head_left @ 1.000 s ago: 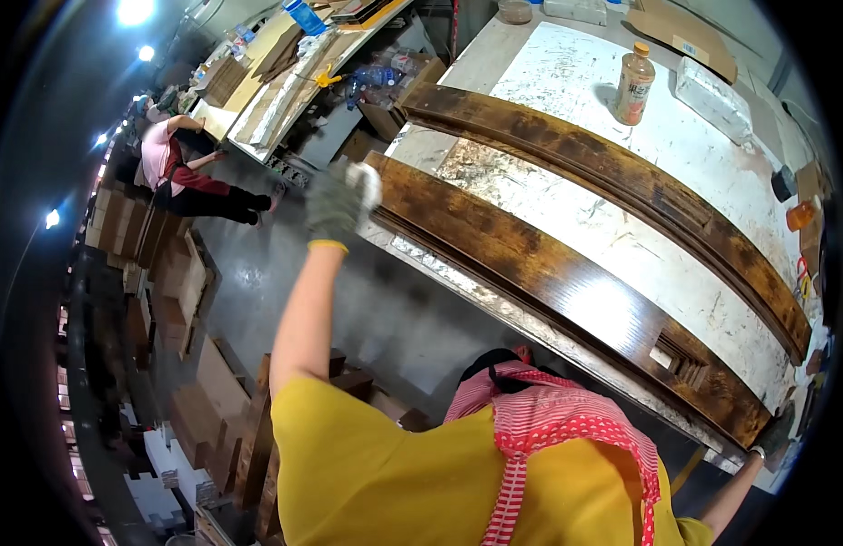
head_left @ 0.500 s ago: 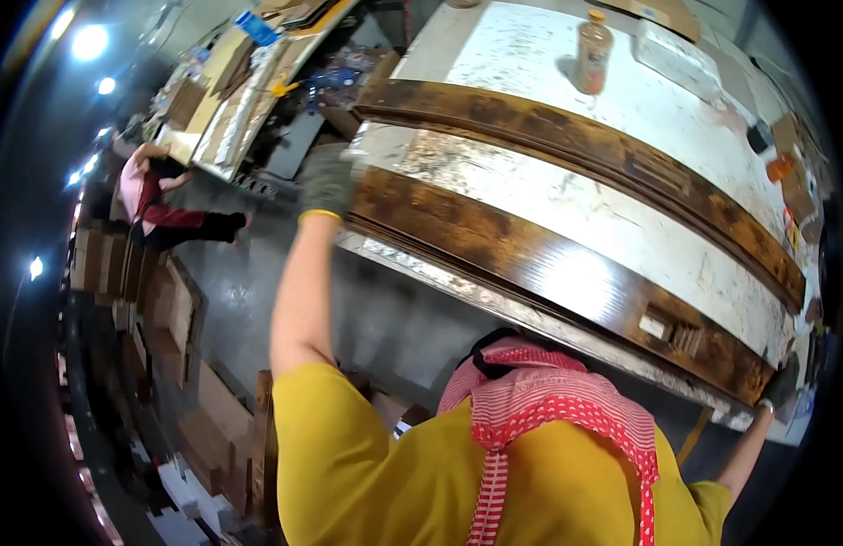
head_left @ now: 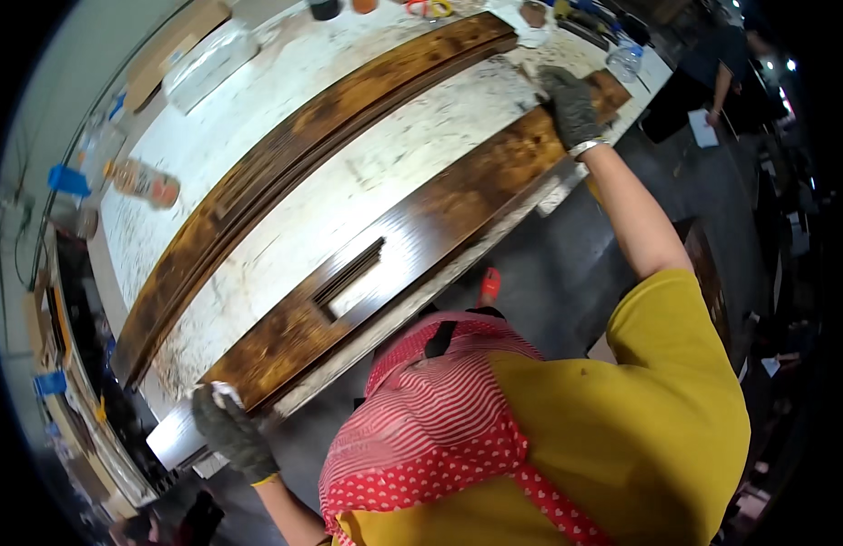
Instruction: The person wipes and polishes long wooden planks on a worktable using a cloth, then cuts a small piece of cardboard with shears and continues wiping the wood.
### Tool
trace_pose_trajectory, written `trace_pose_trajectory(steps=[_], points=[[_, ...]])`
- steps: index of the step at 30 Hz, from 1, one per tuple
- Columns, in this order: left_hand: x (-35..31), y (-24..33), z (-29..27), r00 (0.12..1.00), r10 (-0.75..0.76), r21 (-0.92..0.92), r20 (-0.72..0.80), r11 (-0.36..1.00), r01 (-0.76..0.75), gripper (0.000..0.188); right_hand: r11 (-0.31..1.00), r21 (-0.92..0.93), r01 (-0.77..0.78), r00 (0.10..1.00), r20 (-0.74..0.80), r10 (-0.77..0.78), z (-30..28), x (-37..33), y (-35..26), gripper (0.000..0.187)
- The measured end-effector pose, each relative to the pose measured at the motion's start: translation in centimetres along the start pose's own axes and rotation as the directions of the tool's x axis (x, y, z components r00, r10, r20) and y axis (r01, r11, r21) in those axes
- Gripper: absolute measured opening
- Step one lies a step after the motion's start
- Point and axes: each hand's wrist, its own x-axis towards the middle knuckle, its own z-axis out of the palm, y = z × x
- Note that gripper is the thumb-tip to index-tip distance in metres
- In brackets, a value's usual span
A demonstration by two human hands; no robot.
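Observation:
A long brown-stained wooden board (head_left: 467,196) with a rectangular cutout lies along the table's near edge. My left hand (head_left: 232,435), in a dark grey-green glove with a yellow cuff, is closed at the board's left end around a crumpled white wad (head_left: 225,392), perhaps cloth or paper. Near the right end, my right hand (head_left: 572,111), gloved the same way, reaches across the board's width with its fingers bent over the far edge. Its fingertips are partly hidden. A second brown board (head_left: 312,118) lies farther back, roughly parallel and apart from the first.
The worktable (head_left: 385,173) has a white, stain-speckled top. Beyond the boards are a drink bottle (head_left: 146,182), a clear plastic-wrapped block (head_left: 210,65) and yellow-handled scissors (head_left: 432,7). A water bottle (head_left: 625,60) stands at the right end. Another person (head_left: 712,77) holds paper beyond it.
My view has swung to the right, so the boards slant the other way. My left hand stays at the near board's left end; my right hand sits slightly in from its right end.

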Motion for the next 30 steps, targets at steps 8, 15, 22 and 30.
trace_pose_trajectory(steps=[8,15,22,30], points=[[1.7,23.2,0.1,0.912,0.409,-0.411,0.007,0.833,-0.371,0.037,0.639,0.646,-0.417,0.906,0.351,0.236,-2.2,-0.7,-3.0,0.025],[5.8,36.1,2.1,0.778,0.626,-0.342,0.052,0.743,-0.575,0.038,0.278,0.831,-0.481,0.873,0.483,0.067,-1.8,0.3,-1.1,0.019],[12.6,50.5,4.0,0.316,0.949,-0.626,0.004,0.249,-0.739,0.043,0.148,0.890,-0.432,0.877,0.377,0.296,-8.5,3.4,5.7,0.024],[18.7,68.9,9.4,0.012,0.950,-0.623,-0.313,-0.195,-0.758,0.030,0.266,0.959,-0.097,0.718,-0.118,0.686,-17.5,-1.9,17.2,0.026]])
